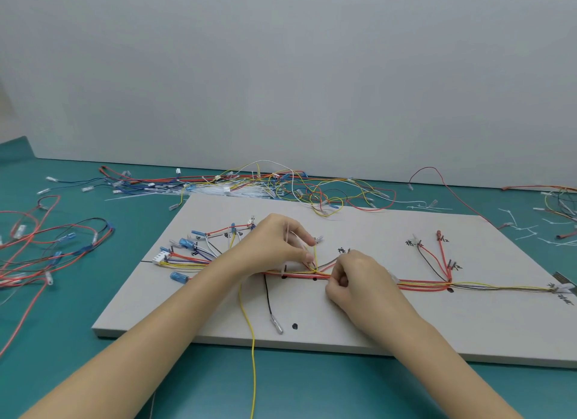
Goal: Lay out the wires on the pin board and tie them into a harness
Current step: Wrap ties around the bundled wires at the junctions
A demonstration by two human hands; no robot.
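Far left on the teal table (78, 371), a loose tangle of red and black wires (46, 247) with blue terminals sprawls well clear of the work. Moving in, the pale pin board (437, 331) lies flat, and on its left end a fan of blue terminals (186, 243) and a white connector (160, 257) feeds wires into the main run. Here's the left hand (271, 247), fingers curled, thumb and forefinger pinching a thin translucent cable tie (295, 242) right above the bundle, just where a yellow branch rises. From beneath that hand a long yellow wire (249, 325) drops off the board's near edge, and a black wire (268, 297) with a clear-sleeved end lies beside it. Just to the right, the right hand (356, 281) is curled tight, fingertips pinching at the harness bundle (421, 285) of red, yellow and grey wires; exactly what it nips is hidden by the fingers. Further right the bundle runs on, red branches (441, 259) splaying upward, the trunk thinning to the board's right edge. Behind the board, a heap of spare wires (281, 184) lies along the wall.
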